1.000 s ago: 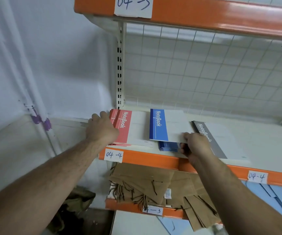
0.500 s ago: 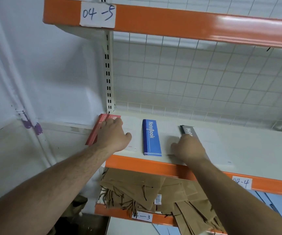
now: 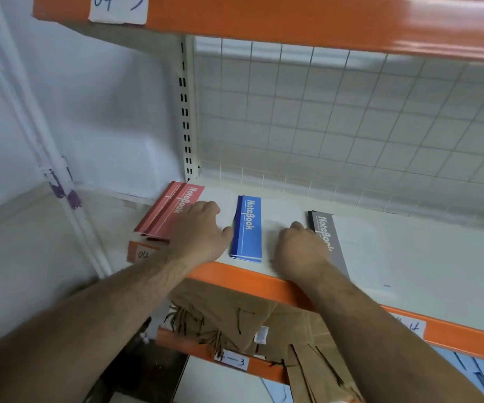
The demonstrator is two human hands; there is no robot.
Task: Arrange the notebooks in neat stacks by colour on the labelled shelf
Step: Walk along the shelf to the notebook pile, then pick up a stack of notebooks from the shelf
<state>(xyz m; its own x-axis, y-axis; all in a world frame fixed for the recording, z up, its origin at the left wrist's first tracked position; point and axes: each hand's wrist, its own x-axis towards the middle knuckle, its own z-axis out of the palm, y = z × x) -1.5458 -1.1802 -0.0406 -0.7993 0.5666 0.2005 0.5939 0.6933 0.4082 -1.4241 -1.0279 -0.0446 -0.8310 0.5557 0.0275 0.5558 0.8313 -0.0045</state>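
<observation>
On the labelled shelf the red stack, blue stack and grey notebook lie side by side, the left hand pressing palm-down on the red stack, gripping nothing, and the right hand resting on the blue stack's white cover beside the grey notebook, its fingers tucked under so I cannot tell its grip.

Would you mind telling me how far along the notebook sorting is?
Done: red stack, blue stack and grey stack lie side by side on the shelf, one colour each. In hand: left hand rests on the red, right hand between blue and grey. Left: the red stack looks fanned and probably needs squaring.
</observation>
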